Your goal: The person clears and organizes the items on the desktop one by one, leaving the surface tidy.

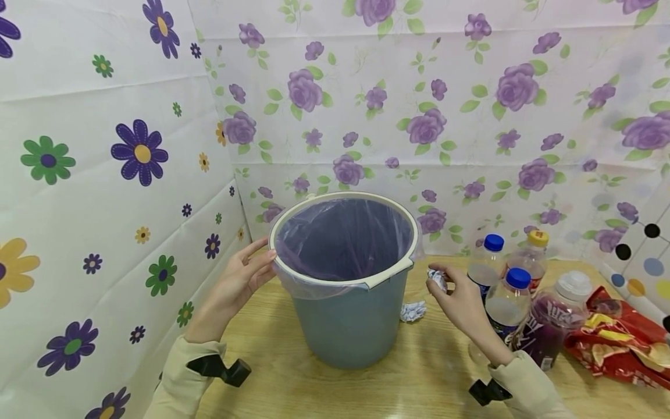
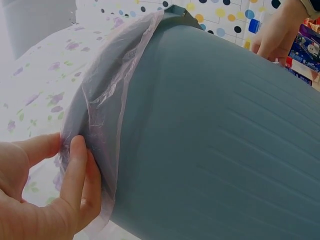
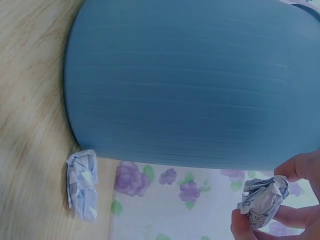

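Pinching a crumpled paper ball (image 3: pixel 264 200) between thumb and fingers of the right hand (image 1: pixel 463 299); held up off the table (image 1: pixel 439 372), just right of the blue-grey bin (image 1: pixel 350 334). Gripping the cream rim (image 1: pixel 416 233) with the left hand (image 1: pixel 230 294), with fingers curled against the outside, thumb opposite, plastic liner (image 2: pixel 106 107) caught between.

Second paper wad (image 3: pixel 82 186) lying on the table, right beside the bin base; cannot tell if touching.

Held paper: likely very light, dry, soft, a bit springy at the folds; hardly slippery, not fragile. Best taken across the middle with a light pinch, not by a loose edge. Same for the second wad.

Bin: probably light, fairly stiff-walled, easy to tip; best steadied at the rim. Liner: thin, slick, apt to slip or tear if tugged alone, so best held together with the rim.
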`<state>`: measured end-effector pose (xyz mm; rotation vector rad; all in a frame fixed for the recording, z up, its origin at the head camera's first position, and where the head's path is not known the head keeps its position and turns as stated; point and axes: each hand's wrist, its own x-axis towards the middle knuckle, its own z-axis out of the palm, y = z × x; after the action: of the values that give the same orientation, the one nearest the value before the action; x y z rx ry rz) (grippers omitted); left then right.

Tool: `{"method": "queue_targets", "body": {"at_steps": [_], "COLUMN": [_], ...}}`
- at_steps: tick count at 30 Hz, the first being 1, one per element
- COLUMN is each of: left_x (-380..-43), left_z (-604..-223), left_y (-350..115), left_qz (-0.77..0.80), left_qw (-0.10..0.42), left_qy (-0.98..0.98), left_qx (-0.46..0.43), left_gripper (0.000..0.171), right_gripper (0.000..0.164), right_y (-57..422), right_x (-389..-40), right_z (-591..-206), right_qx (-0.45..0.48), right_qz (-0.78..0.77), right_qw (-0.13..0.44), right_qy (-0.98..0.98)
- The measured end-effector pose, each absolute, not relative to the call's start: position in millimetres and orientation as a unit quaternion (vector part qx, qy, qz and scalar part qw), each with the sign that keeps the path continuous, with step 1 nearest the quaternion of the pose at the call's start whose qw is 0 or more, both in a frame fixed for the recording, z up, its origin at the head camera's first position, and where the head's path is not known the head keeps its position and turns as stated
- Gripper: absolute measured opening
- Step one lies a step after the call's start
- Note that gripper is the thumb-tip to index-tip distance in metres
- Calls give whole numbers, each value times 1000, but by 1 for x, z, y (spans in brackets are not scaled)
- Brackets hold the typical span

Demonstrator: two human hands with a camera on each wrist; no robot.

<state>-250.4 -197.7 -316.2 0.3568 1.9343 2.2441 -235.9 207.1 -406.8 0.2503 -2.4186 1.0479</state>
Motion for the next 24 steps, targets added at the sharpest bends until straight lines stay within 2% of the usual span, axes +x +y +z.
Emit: {"method": "queue_targets", "body": {"at_steps": [5,14,24], "left_x": [-251,-251,-251], "left_z": [-317,-316,-317], "left_y": [-198,-198,-197], "left_qz": [751,753,754], "left_qw": [79,77,79], "left_qy": [644,643,640], "left_qx": [119,122,123], "left_gripper": [68,68,69], "right_gripper": [33,48,41], "right_y": [208,205,202], "right_x": [-232,-225,-220], "right_z": [-400,-383,-377], "right_qx": [92,85,102], "right_qz": [395,443,489], "right_qw": [245,240,293], "right_qy": [-881,-860,-815]}}
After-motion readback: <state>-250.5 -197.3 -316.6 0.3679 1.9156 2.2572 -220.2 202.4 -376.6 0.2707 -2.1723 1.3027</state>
